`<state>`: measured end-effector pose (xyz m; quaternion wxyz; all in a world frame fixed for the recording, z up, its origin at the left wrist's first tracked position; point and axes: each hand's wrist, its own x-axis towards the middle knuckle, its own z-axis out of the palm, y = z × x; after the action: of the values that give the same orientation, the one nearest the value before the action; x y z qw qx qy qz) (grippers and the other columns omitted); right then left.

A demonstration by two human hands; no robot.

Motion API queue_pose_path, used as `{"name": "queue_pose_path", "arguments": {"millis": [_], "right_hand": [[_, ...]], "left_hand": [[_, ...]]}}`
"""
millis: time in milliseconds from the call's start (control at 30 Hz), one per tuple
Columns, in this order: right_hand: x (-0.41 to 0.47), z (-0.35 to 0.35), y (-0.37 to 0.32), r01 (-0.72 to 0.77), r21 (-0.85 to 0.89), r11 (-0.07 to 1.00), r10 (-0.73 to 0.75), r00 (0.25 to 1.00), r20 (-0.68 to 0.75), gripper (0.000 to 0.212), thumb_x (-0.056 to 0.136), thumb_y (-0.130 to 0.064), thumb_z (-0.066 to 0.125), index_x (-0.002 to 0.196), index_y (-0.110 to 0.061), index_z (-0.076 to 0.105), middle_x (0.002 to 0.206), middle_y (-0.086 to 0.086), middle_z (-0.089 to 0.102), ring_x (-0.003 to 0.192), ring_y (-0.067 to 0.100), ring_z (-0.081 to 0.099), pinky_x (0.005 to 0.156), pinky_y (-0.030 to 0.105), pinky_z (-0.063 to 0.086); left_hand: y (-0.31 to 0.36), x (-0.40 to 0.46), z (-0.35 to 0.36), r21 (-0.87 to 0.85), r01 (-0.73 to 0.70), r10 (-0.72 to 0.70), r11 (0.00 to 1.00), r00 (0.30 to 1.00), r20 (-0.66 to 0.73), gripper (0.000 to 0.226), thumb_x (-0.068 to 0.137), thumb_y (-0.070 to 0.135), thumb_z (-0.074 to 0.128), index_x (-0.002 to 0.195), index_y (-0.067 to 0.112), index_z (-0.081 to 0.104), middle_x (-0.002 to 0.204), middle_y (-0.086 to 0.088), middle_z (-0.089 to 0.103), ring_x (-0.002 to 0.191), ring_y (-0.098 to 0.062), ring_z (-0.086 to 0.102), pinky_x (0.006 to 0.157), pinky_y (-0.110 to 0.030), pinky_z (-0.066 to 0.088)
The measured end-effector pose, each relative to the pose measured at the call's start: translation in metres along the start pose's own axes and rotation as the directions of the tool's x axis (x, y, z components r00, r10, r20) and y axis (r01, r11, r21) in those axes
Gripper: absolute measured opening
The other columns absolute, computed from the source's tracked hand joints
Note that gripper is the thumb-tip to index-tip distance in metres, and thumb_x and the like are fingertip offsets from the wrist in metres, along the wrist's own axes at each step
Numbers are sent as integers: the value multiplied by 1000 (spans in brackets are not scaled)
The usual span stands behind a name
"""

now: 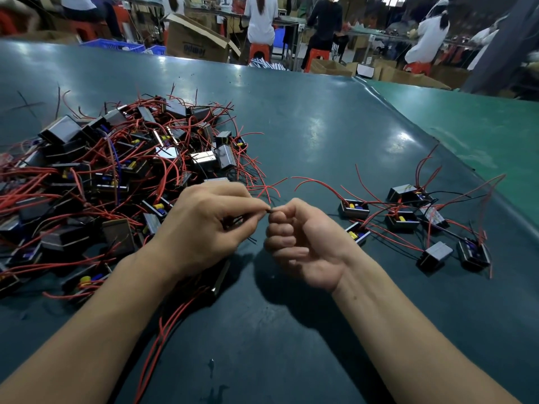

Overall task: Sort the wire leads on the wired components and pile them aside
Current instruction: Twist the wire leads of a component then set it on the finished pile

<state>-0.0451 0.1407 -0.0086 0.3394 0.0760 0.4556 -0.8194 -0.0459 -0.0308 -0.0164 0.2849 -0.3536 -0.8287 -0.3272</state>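
So both hands meet at the table's (320,135) centre: left hand (204,225) and right hand (303,243) each pinch 1 dark lead end (269,211), probably to straighten it. Unsorted pile (116,170) sits left; approx. 7 done components (408,217) lie right, kept apart so they don't mix.

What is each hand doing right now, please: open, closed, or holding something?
Left hand: pinches the end of a thin black wire lead at its fingertips.
Right hand: fingers curled, thumb and forefinger pinching the same lead.
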Motion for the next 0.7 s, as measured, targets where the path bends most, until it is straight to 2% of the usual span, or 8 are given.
{"name": "queue_pose_path", "arguments": {"millis": [100, 167, 233, 333, 400, 433, 567, 700], "right_hand": [[1, 1, -1, -103, 276, 956, 87, 994, 68, 21, 73, -8, 42, 52, -14, 40, 47, -5, 31, 33, 6, 29, 24, 14, 19], [-3, 2, -1, 9, 113, 994, -13, 999, 33, 24, 81, -11, 46, 58, -14, 44, 49, -4, 36, 37, 6, 32, 27, 13, 21], [-6, -1, -1, 243, -253, 936, -250, 968, 5, 27, 93, -22, 55, 67, -16, 55, 54, -3, 47, 43, 8, 41, 31, 15, 27], [-9, -12, -2, 499, -680, 538, -561, 813, 152, 11, 90, -28, 67, 82, -20, 67, 67, -6, 61, 52, 14, 55, 40, 19, 39], [-8, -21, -5, 499, -855, 143, -690, 669, 276, 2, 88, -18, 70, 88, -20, 69, 71, -9, 64, 55, 16, 58, 48, 21, 45], [-6, -24, -6, 490, -871, 18, -720, 611, 329, 4, 88, -14, 70, 91, -17, 72, 72, -8, 65, 55, 15, 58, 51, 21, 46], [-7, -25, -8, 508, -834, -214, -699, 517, 495, 13, 90, -15, 64, 94, -9, 75, 71, -5, 65, 57, -2, 55, 59, 14, 44], [-12, -28, -12, 456, -824, -337, -632, 538, 557, 25, 93, -28, 57, 97, -10, 75, 73, 3, 66, 63, 17, 59, 60, 39, 50]], "left_hand": [[-1, -1, 4, 111, -56, 54, 992, 998, 21, 11, 86, 11, 68, 90, 6, 77, 75, -4, 67, 65, -25, 61, 61, -37, 51], [0, -1, 6, 29, -4, 5, 1000, 999, -35, 12, 87, 9, 67, 90, 4, 77, 75, -6, 67, 65, -22, 61, 61, -34, 50], [0, 0, 6, -119, 101, -113, 988, 989, -97, 12, 86, 9, 67, 90, 4, 77, 75, -6, 68, 64, -20, 62, 61, -34, 49], [0, 0, 5, -266, 222, -252, 938, 964, -84, 8, 85, 9, 70, 90, 10, 76, 77, -5, 71, 67, -17, 67, 63, -34, 53], [1, 0, 3, -302, 255, -281, 919, 958, -48, 8, 85, 5, 72, 89, 11, 76, 75, -5, 71, 67, -18, 67, 65, -37, 53], [1, 1, 2, -313, 263, -285, 912, 958, -24, 7, 85, 6, 71, 89, 11, 76, 74, -4, 71, 68, -19, 67, 65, -39, 53], [1, 0, -2, -324, 264, -256, 909, 964, 68, 10, 84, 15, 68, 87, 11, 76, 69, -3, 69, 65, -21, 62, 63, -41, 49], [1, 0, -3, -328, 287, -258, 900, 957, 130, 11, 84, 15, 68, 87, 10, 77, 69, -5, 69, 65, -23, 62, 63, -41, 48]]}}
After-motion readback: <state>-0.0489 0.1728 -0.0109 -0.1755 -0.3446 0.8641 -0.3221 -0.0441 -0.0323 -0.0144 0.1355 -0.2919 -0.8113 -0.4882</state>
